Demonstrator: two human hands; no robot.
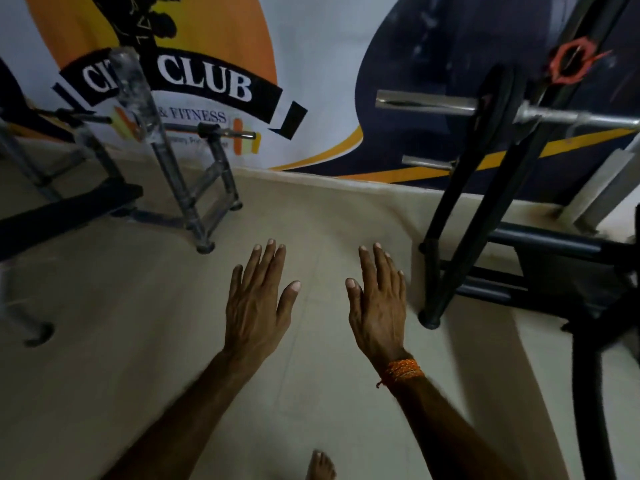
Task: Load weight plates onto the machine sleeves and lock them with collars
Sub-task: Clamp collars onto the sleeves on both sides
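Beige gym floor [156, 358] is being looked down on, with a printed club banner [207, 88] being shown along the far wall. Both hands are being held out flat above the floor, palms down. The left hand [256, 306] and the right hand [379, 306], which is marked by an orange wrist thread [401, 370], are each being presented with the grip spread, fingers straight, and nothing is being held or touched.

At the far right, the machine's chrome sleeve [426, 103] is being shown with one black weight plate [498, 109], seen edge-on, already seated on it. A red collar-like ring [571, 64] is being seen higher up on a slanted bar, apart from the plate, so locking is being judged as not yet done. No plate is being carried on the shorter chrome peg [429, 162] below, and further loading is probably being left.

Open floor is being offered between the bench rack [194, 188] at left and the machine's black leg [429, 320] at right. That leg is lying just beside the right hand, and the sleeve's end is projecting leftward into the lane.
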